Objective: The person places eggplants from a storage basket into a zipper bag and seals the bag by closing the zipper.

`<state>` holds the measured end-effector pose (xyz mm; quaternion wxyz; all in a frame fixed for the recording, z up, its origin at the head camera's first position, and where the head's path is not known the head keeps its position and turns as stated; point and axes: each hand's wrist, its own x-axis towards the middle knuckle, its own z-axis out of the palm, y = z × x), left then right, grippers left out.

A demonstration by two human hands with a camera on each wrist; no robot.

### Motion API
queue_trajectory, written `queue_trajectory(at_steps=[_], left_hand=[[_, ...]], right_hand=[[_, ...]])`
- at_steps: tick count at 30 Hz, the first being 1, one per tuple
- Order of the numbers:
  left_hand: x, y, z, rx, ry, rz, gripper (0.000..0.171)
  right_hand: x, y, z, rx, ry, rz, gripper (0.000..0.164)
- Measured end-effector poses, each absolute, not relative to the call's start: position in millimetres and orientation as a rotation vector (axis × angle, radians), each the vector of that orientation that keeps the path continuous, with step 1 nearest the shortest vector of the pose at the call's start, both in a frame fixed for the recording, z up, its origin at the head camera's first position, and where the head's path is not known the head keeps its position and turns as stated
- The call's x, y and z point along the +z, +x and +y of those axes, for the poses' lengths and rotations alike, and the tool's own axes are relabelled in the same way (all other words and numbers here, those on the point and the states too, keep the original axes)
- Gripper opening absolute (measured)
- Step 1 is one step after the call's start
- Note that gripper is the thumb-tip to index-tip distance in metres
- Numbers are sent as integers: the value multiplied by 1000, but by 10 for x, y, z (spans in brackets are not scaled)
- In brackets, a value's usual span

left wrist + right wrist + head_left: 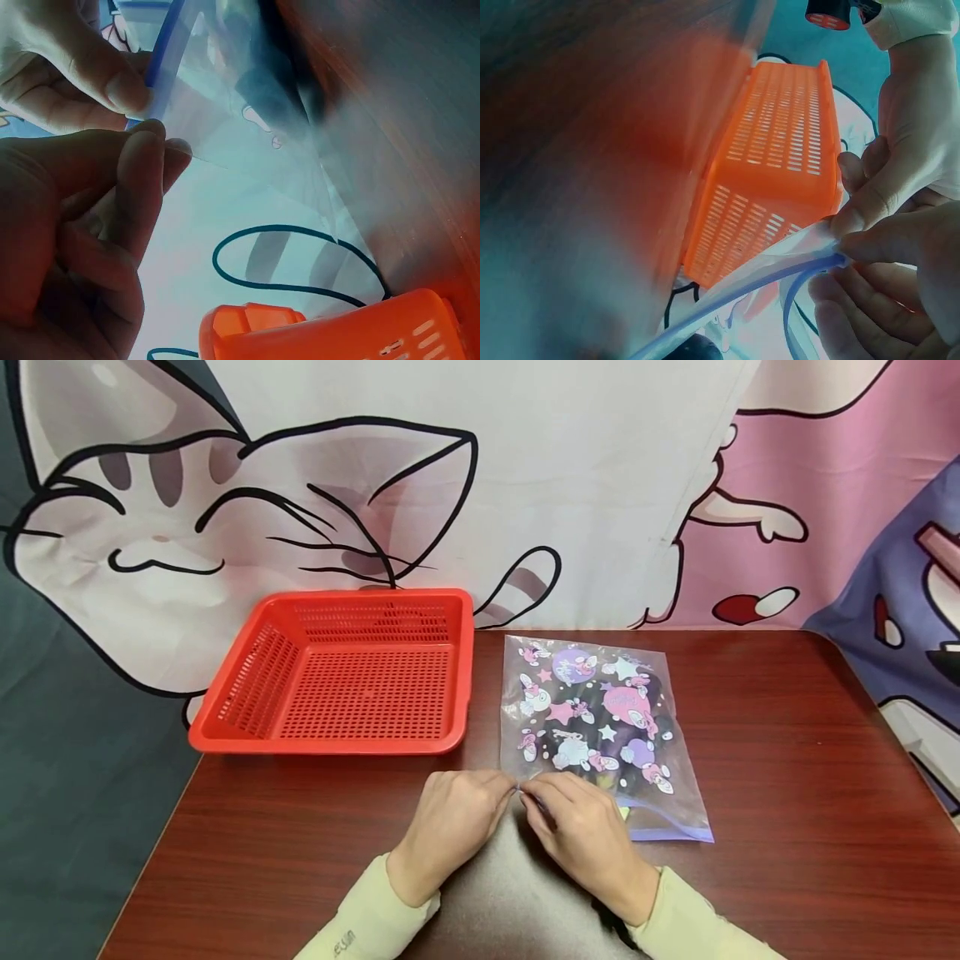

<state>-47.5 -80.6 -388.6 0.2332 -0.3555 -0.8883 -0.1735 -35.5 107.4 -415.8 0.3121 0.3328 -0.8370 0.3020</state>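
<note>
A clear zip bag (592,718) printed with stars, circles and pink figures lies on the table, its purple zip edge (671,835) toward the person. Something dark fills much of it, and a small yellow-green bit shows near the opening. At the bag's near left corner, my left hand (461,814) pinches the edge between thumb and forefinger. Close beside it, fingertips almost touching, my right hand (581,827) pinches the purple zip strip (757,281). In the right wrist view the strip's two sides stand apart beyond the fingers.
A red plastic basket (330,747) with slotted walls stands left of the bag, toward the table's back edge. Behind the brown table (795,760) hangs a cloth (600,485) with cartoon cat drawings.
</note>
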Motion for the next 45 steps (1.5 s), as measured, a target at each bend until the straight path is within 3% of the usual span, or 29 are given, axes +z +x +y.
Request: queue_trajectory(at_steps=[14,45], left_hand=[[-3908,-537,-823,-475,-1039,-2437,34],[-3894,-571,-869,-510,-1073,-2417,28]], right_hand=[[-4191,-358,1070,823,862,-2247,18],[-4177,-339,1154,855,848,-2269,14]])
